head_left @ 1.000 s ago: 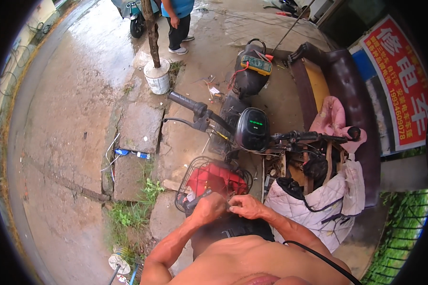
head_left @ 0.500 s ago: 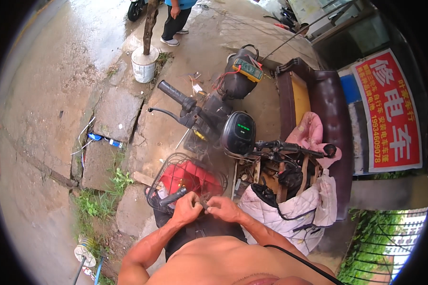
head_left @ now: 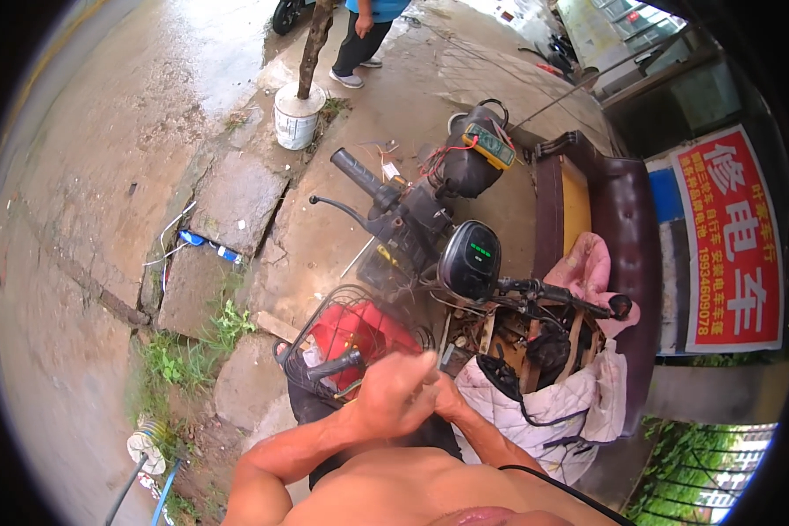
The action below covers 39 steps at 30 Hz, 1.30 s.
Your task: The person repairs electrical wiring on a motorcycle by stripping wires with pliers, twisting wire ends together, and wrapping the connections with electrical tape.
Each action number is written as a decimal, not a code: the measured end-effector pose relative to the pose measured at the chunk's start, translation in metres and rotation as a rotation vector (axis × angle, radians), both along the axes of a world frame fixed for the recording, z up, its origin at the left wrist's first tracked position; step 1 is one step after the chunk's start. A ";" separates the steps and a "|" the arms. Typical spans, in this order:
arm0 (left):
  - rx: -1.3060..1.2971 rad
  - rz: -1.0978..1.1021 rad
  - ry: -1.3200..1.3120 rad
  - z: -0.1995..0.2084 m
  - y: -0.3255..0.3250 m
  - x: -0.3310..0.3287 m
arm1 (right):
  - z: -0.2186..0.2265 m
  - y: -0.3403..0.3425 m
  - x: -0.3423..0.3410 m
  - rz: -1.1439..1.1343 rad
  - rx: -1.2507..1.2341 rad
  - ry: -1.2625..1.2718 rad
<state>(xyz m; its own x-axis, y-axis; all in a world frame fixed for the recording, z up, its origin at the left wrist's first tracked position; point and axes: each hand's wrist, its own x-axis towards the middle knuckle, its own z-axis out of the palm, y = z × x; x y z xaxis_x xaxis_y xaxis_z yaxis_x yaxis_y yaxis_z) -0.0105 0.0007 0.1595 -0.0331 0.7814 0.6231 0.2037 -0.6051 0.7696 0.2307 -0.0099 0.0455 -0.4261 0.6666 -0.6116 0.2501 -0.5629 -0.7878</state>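
Note:
My left hand (head_left: 396,396) is raised in front of my body, slightly blurred, its fingers curled in. Whatever it may hold does not show. Close behind it is my right hand (head_left: 450,399), whose fingers are mostly hidden by the left. Just beyond the hands stands a wire basket (head_left: 303,342) with a red bag (head_left: 359,329) inside. A black handlebar grip (head_left: 336,364) lies at the basket's near side. Farther out is an electric scooter's handlebar (head_left: 381,188), with a lit round-cornered display (head_left: 471,260) beside it.
A green and yellow multimeter (head_left: 491,146) rests on a black rounded part. At right are a quilted cover (head_left: 526,412), an opened scooter body with wires, and a dark sofa (head_left: 627,228). A white bucket (head_left: 295,127) holds a post; a person (head_left: 364,35) stands behind it.
My hands were pinching a small dark piece between them. Now the left has moved right and up across the right hand. The view has shifted, and the scene sits farther right.

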 end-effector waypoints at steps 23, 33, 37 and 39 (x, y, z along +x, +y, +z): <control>-0.813 -0.236 -0.042 0.024 0.052 0.005 | -0.002 0.021 -0.027 0.106 0.201 -0.166; -0.809 -0.277 -0.100 0.029 0.078 0.006 | 0.018 0.023 -0.029 0.048 -0.037 -0.174; -0.744 -0.252 -0.145 0.024 0.095 0.012 | 0.011 0.017 -0.032 -0.045 -0.098 -0.066; -0.733 -0.257 -0.148 0.028 0.093 0.006 | 0.020 0.018 -0.032 -0.051 -0.100 -0.048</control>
